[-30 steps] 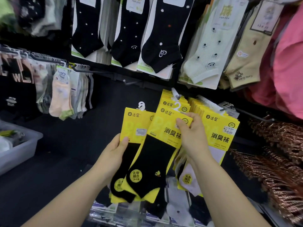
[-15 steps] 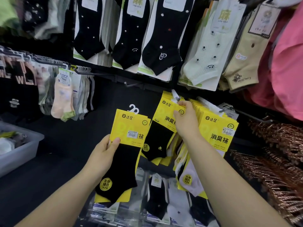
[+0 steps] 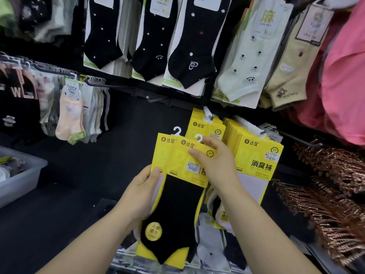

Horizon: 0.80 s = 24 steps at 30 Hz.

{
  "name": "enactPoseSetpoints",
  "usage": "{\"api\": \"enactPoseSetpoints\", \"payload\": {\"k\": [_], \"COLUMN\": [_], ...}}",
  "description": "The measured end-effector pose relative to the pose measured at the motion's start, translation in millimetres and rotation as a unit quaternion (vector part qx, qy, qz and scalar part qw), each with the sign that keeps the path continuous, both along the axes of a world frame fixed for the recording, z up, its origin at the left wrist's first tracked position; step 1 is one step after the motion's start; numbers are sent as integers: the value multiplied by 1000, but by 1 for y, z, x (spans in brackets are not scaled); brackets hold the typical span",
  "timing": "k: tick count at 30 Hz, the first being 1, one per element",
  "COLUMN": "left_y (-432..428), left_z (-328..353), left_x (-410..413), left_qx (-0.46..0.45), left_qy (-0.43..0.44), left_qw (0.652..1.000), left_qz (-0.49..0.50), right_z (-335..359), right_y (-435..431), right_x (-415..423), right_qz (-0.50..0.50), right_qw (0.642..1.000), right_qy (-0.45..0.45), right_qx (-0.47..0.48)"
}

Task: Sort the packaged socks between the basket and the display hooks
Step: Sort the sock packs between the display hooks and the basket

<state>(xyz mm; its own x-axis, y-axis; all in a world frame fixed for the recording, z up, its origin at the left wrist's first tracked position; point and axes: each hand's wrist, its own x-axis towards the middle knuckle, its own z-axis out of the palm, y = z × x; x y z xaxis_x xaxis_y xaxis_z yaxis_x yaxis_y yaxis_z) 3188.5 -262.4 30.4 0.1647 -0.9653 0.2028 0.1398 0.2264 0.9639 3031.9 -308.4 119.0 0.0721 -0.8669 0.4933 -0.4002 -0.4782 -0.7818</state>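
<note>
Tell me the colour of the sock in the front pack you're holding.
Black sock, in a yellow pack; head view shows it best.

A matte black wall panel [image 3: 122, 135] fills the middle and darkens toward 7 o'clock. A pink garment [image 3: 343, 80] hangs at 2 o'clock. Below it, from 3 to 5 o'clock, lie dense bundles of copper-coloured hangers [image 3: 331, 194]. At 9 o'clock hangs a black garment [image 3: 17, 99] with pale lettering. The light is dim and even.

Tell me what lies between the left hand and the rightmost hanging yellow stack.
Head view: the held black-sock packs and the right hand, pinching the front pack's top, lie between the left hand and the hanging yellow stack.
</note>
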Motion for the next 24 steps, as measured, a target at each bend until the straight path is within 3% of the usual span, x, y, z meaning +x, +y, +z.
{"api": "enactPoseSetpoints", "payload": {"k": [6,9,15,20,22,24], "left_y": [-2,2,5,6,5,4], "left_z": [-3,-2,-1,9,12,16], "left_x": [24,32,35,22,14,4], "left_qx": [11,12,24,11,4,-4], "left_qy": [-62,-69,-92,-78,-72,-63], "left_qw": [987,983,986,994,996,998], "left_qz": [146,170,139,80,58,29], "right_z": [23,40,42,27,13,4], "right_y": [-18,-34,-54,-28,-11,2], "right_x": [-12,-3,5,2,6,12], "right_qz": [-108,-133,-137,-166,-134,-62], "right_qw": [991,987,988,976,976,988], "right_qy": [-11,18,52,66,79,69], "right_qx": [-74,-88,-43,-122,-152,-121]}}
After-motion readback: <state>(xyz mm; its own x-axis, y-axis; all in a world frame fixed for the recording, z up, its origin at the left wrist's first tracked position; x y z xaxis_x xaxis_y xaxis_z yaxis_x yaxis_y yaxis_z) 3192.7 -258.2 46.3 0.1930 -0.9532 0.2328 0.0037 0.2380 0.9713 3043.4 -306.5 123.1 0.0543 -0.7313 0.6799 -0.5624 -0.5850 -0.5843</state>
